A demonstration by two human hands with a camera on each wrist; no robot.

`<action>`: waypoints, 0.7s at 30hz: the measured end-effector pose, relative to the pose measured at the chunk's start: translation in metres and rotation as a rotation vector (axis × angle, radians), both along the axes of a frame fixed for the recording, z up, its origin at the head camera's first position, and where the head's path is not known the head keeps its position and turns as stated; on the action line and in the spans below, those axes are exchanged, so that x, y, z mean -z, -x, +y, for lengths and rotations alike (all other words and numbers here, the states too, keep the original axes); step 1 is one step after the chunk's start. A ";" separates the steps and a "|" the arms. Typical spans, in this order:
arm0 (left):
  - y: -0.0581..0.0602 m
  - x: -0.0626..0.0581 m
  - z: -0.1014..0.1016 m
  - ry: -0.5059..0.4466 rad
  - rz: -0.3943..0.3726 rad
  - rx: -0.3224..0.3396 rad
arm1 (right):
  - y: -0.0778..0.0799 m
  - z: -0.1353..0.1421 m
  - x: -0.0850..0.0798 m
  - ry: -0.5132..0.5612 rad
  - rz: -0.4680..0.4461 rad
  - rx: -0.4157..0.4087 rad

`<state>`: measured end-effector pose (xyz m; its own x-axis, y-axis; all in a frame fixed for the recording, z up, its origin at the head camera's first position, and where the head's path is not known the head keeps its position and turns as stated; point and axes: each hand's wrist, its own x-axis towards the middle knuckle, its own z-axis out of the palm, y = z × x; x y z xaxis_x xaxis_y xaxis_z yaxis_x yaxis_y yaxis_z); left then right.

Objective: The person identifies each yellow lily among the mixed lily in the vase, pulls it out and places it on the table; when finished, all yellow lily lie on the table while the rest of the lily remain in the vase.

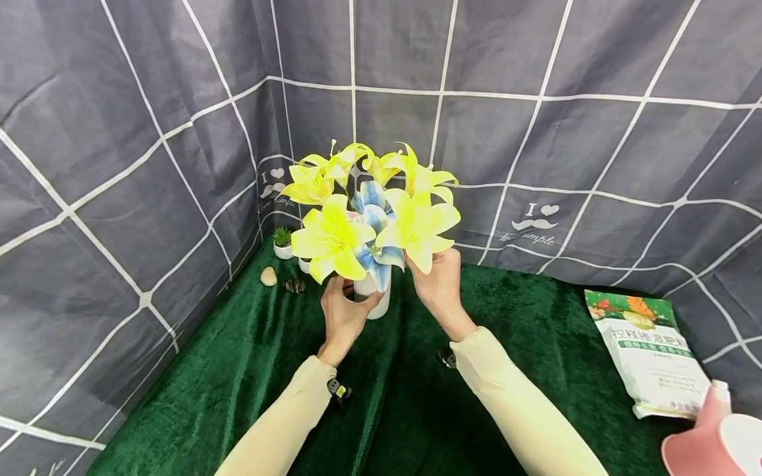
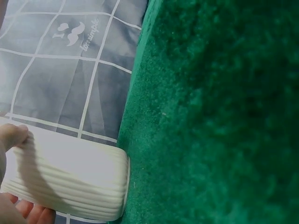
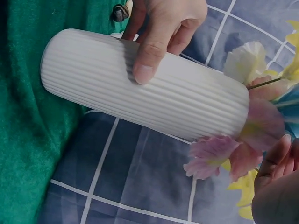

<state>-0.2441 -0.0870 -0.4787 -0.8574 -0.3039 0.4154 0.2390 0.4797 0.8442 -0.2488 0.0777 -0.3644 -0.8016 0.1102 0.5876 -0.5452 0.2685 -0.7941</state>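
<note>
A white ribbed vase (image 3: 187, 100) stands on the green cloth, filled with yellow, blue, pink and white flowers. My left hand (image 1: 345, 311) grips the vase around its side, thumb on the near face and fingers behind. On the right of the bouquet, my right hand (image 1: 439, 284) has its fingers curled just under a yellow lily (image 1: 419, 228), pinching it near its base; the petals partly hide the fingertips. Blue lilies (image 1: 378, 254) sit in the middle of the bunch, and another yellow lily (image 1: 333, 239) leans out to the left. Pink petals (image 3: 212, 156) hang over the vase's rim.
At the back left are a small potted succulent (image 1: 282, 243), a pale stone (image 1: 268, 276) and a pinecone (image 1: 294, 285). A printed bag (image 1: 651, 357) lies at the right, with a pink watering can (image 1: 693, 443) in front of it. Grey checked fabric (image 1: 506, 132) hangs behind.
</note>
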 end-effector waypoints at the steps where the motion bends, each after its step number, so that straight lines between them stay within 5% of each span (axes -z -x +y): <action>1: 0.000 0.000 0.000 -0.001 -0.003 0.002 | -0.001 0.001 0.000 0.010 0.002 -0.008; 13: 0.001 0.001 0.000 -0.007 -0.018 0.000 | -0.014 0.013 -0.014 0.106 0.093 -0.049; 21: 0.000 0.000 0.001 -0.020 -0.022 0.001 | -0.021 0.025 -0.023 0.236 0.170 -0.155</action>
